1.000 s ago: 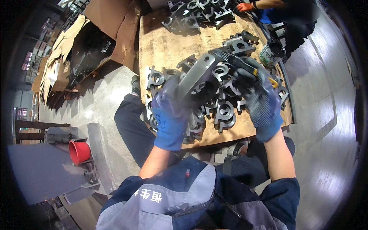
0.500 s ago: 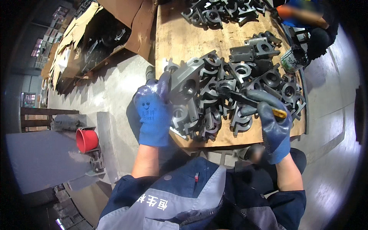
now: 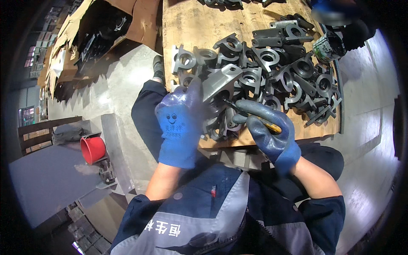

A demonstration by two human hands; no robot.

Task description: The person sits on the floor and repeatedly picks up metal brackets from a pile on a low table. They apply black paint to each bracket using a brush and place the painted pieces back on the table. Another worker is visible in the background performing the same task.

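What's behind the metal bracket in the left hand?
Past the edges of the held bracket, other grey metal brackets lie piled on a wooden board. Whatever sits directly behind it or the left hand is covered.

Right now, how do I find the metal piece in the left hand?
Find the wooden tabletop, then the blue-gloved left hand over its left edge. The grey metal piece sticks out rightward from that hand; unlike the loose parts around it, it's held.

Red bucket [image 3: 92,150], cardboard box [image 3: 142,25], perhaps folded cloth [image 3: 68,134]
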